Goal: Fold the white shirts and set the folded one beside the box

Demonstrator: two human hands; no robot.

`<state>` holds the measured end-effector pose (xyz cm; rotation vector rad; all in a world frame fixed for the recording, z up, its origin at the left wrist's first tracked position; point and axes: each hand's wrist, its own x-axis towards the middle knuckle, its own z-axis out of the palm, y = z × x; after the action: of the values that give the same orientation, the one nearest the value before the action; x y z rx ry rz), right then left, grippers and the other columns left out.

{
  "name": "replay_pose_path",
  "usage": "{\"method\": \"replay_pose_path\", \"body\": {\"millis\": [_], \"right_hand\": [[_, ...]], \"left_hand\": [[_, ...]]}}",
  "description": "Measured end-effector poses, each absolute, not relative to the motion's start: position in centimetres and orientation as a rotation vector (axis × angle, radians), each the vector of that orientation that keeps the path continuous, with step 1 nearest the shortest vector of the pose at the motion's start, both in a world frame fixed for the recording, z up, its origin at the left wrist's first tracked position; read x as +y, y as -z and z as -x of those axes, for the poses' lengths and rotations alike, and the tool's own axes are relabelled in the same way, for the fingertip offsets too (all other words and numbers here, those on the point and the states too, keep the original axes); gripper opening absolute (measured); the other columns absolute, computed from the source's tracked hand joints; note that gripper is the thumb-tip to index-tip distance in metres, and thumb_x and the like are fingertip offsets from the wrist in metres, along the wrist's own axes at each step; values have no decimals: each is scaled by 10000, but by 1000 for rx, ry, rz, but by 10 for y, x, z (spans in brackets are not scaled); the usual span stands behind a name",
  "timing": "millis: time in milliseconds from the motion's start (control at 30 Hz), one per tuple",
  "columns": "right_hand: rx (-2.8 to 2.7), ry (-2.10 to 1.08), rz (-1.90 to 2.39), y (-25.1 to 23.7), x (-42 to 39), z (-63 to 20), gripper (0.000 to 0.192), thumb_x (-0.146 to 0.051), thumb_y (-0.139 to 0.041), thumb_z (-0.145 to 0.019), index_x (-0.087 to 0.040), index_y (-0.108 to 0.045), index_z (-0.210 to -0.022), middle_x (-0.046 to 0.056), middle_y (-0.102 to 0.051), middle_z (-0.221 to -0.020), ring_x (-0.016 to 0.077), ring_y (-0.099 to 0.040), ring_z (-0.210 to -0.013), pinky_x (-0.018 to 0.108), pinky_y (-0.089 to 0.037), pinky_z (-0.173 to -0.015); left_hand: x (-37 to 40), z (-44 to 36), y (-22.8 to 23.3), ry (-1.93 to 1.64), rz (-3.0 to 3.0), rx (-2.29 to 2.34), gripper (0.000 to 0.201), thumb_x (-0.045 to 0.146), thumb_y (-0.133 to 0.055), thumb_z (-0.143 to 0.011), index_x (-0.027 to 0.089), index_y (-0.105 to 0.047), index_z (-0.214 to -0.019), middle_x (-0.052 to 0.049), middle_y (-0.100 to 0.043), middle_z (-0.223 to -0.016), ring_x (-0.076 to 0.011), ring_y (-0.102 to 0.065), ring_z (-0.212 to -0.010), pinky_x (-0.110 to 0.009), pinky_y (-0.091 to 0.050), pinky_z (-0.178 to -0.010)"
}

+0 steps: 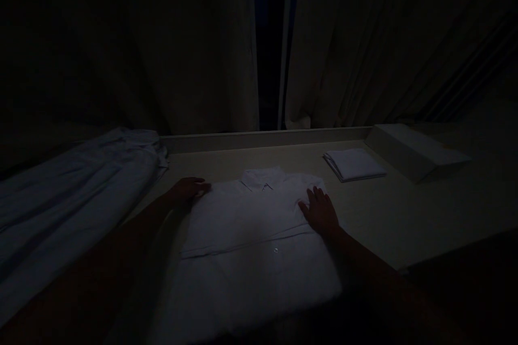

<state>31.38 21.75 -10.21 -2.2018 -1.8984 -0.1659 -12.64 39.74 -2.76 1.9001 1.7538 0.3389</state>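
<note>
Very dark here. In the middle of the pale table (404, 210), a white shirt (259, 226), laid out flat, with the collar at the far side and a small button showing on the front.

At the shirt's left edge, near the shoulder, the left hand (189, 188). Lies flat, palm down, fingers close together and stretched out onto the cloth. Not pinching anything.

At the shirt's right side, below the collar, the right hand (321, 213). Also lies flat, palm down, with fingers a little spread. Presses on the cloth and grabs nothing.

Looks soft and light, this shirt. Probably bends and flops with ease, and wrinkles fast. Not slippery, not easy to break. Best to take hold at the shoulders or along the side edges, with both hands, for a neat shape. Best to keep off the collar, for fear of squashing it.

To the left, touching the table's edge, a big heap of pale cloth (73, 194). Farther back on the right, well apart from the shirt, a small folded white cloth (354, 164). Just beside that, a long pale box (413, 151). Behind it all, dark curtains (202, 38) with a gap in the middle.
</note>
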Motion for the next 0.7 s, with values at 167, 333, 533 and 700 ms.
{"method": "replay_pose_path", "body": {"millis": [167, 333, 533, 700], "right_hand": [[-1897, 122, 2234, 99, 217, -313, 736, -635, -232, -946, -133, -357, -1469, 160, -277, -1551, 295, -205, -1442, 462, -115, -1153], [-1894, 105, 2235, 98, 218, -313, 743, -640, -235, -944, -129, -355, -1470, 159, -284, -1548, 289, -203, -1443, 456, -115, -1154], [-1902, 101, 2232, 97, 216, -314, 723, -619, -247, -951, -134, -348, -1476, 156, -259, -1558, 288, -189, -1448, 458, -116, -1153], [-1905, 132, 2216, 99, 216, -315, 728, -623, -241, -950, -129, -356, -1473, 158, -275, -1552, 289, -196, -1447, 455, -123, -1155]], "left_hand": [[408, 130, 37, -57, -2092, 1733, 433, 604, -592, -658, 182, -683, -687, -60, -710, -777, -240, -652, -825, -275, -450, -720], [413, 129, 51, 61, -2220, 1791, 400, 531, -471, -793, 178, -650, -745, -93, -707, -862, -228, -659, -844, -264, -436, -705], [385, 114, 73, 40, -2250, 1931, 525, 525, -254, -915, 133, -540, -1117, -209, -685, -967, -308, -661, -850, -378, -457, -709], [370, 109, 71, -116, -2147, 2095, 605, 600, -238, -903, 115, -541, -1100, -230, -668, -1022, -334, -652, -925, -416, -470, -746]]}}
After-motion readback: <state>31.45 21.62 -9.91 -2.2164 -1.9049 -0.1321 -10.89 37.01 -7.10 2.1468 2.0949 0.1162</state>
